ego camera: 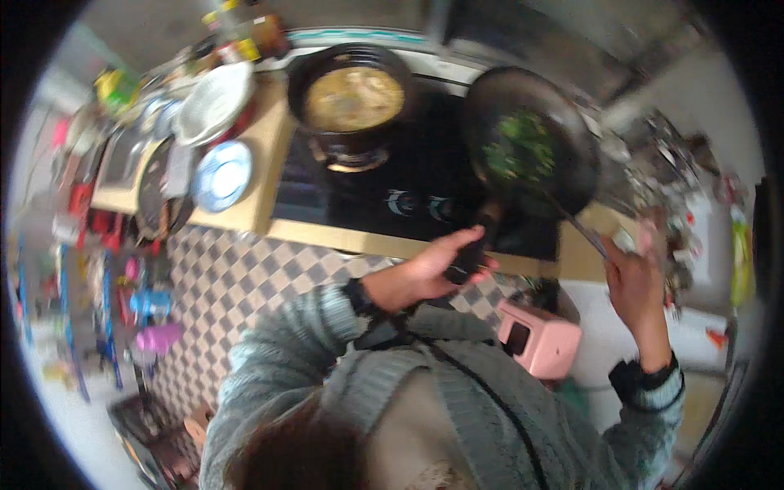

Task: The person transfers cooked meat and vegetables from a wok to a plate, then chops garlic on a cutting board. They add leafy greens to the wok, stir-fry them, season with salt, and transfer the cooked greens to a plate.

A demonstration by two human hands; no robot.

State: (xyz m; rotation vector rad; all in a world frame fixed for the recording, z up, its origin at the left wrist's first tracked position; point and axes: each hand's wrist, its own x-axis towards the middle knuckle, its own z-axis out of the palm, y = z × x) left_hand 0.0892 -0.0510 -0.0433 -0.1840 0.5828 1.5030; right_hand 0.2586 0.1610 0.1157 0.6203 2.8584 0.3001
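My left hand (438,266) grips the dark handle (468,260) of a black wok (572,125) on the right side of the black glass cooktop (422,153). Chopped green leaves (520,147) lie in the bottom of the wok. A thin metal utensil shaft (579,226) runs from my right hand (637,288) over the wok's near rim; its working end is hard to make out among the leaves. On the cooktop's left side stands a dark pot (300,101) holding a yellowish soup or stew (355,98) with pale pieces in it.
Left of the cooktop, a blue-and-white plate (223,176) and a white basket-like bowl (214,104) sit on the wooden counter (269,147). Bottles (269,37) crowd the back corner. Blurred metal kitchenware (661,153) fills the right side. Below is a pink bin-like container (542,340).
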